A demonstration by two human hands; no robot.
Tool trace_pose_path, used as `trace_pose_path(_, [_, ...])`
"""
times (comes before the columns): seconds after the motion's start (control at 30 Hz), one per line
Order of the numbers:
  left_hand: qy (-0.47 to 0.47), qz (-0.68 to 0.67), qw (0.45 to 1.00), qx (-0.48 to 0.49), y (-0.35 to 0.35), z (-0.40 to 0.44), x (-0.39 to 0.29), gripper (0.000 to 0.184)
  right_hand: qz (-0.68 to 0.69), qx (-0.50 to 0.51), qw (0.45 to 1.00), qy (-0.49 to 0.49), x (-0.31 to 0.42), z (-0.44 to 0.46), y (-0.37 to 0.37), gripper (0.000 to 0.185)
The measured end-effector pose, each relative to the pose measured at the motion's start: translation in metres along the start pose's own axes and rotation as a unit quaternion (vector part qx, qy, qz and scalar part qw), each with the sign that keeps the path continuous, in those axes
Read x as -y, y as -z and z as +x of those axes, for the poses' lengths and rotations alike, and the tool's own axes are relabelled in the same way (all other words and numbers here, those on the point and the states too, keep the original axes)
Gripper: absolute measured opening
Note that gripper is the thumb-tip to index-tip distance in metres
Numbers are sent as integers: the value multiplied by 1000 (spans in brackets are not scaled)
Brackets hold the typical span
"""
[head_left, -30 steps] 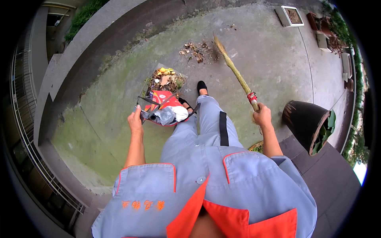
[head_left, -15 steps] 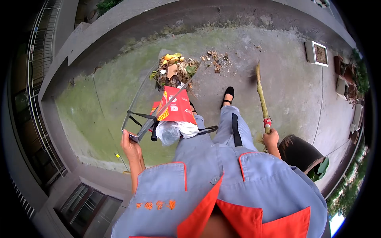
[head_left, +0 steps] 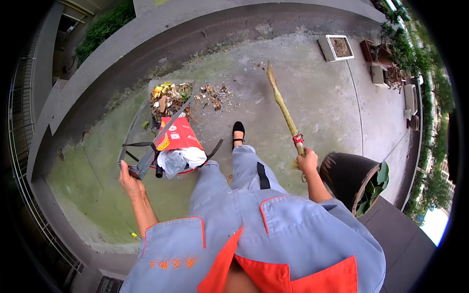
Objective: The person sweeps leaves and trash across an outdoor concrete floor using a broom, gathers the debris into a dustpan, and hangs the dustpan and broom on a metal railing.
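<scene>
My left hand [head_left: 132,184] is closed on the grey handle of a long-handled dustpan [head_left: 144,163]. Dry leaves and yellow peels [head_left: 166,97] fill the pan's far end. Nearer to me, a red printed paper bag [head_left: 180,134] and a white plastic bag [head_left: 181,160] rest against the dustpan, with black straps hanging beside them. My right hand [head_left: 307,161] grips a broom [head_left: 283,105] by its yellowish wooden stick, just below a red binding. Straw-like fibres show beside that hand; the bristle end is mostly hidden.
Loose debris [head_left: 215,95] lies on the concrete floor right of the dustpan. A large dark plant pot [head_left: 342,178] stands close to my right arm. Planters, among them a white one [head_left: 337,48], line the right side. A low wall [head_left: 205,41] curves around the far side.
The view has turned, so the dustpan, broom and debris appear further left, with more of the right-hand planters visible. Both hands keep their grips. The broom stick leans more to the left.
</scene>
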State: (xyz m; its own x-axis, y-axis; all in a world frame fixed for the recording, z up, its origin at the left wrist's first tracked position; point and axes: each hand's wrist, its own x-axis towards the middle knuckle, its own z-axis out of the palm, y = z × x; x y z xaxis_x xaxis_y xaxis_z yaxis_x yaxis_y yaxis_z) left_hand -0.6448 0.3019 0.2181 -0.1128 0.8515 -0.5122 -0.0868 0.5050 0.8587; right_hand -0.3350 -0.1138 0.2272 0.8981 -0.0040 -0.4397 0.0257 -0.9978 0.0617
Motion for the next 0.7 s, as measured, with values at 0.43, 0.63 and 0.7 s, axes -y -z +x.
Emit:
trace_pose_path(0.43, [61,267,959,67,-21,14,50,27,-201,122,961,146,94,180,-25,19])
trace_pose_path(0.63, [88,362,924,82,-15,8,78,34,-181,84,950,239,43,136,51,26])
trace_pose_path(0.7, [95,377,918,77,-10,7,89,36,-171,59,959,220,40,141,54,24])
